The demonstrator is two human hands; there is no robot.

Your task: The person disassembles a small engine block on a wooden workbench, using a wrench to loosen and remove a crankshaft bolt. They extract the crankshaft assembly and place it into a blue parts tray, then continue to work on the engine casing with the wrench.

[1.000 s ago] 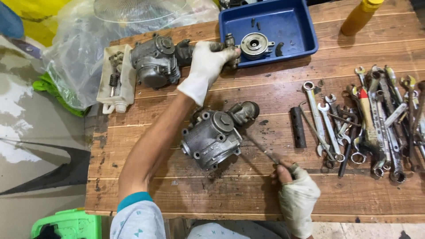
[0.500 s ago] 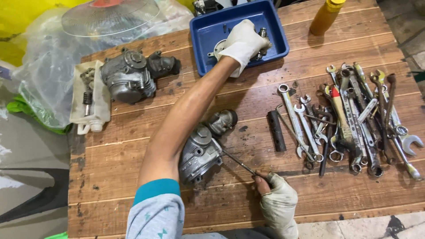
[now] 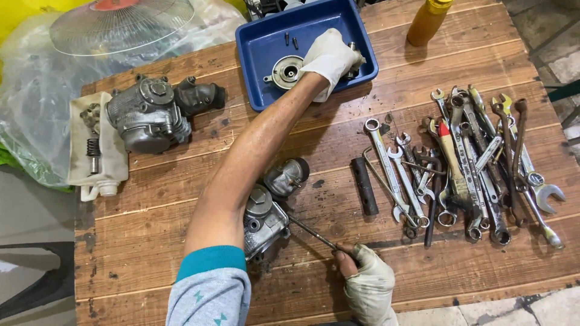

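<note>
The left hand (image 3: pixel 329 59) lies in the blue tray (image 3: pixel 257 90) at the upper middle, fingers curled on a small metal part beside the round disc (image 3: pixel 286 71). The right hand (image 3: pixel 368 284), at the bottom, grips a thin screwdriver (image 3: pixel 311 232) whose tip touches the carburetor (image 3: pixel 266 220) on the desk (image 3: pixel 181 187). Judging by this, parts are being sorted during disassembly. Two carburetors show; the second (image 3: pixel 151 115) sits at upper left.

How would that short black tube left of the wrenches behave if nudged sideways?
The black tube looks round and lies flat on the wooden table, so it would probably roll, perhaps into the wrenches beside it. It looks like rigid metal, likely heavy for its size. The table looks oil-stained, so it may be slippery.
</note>
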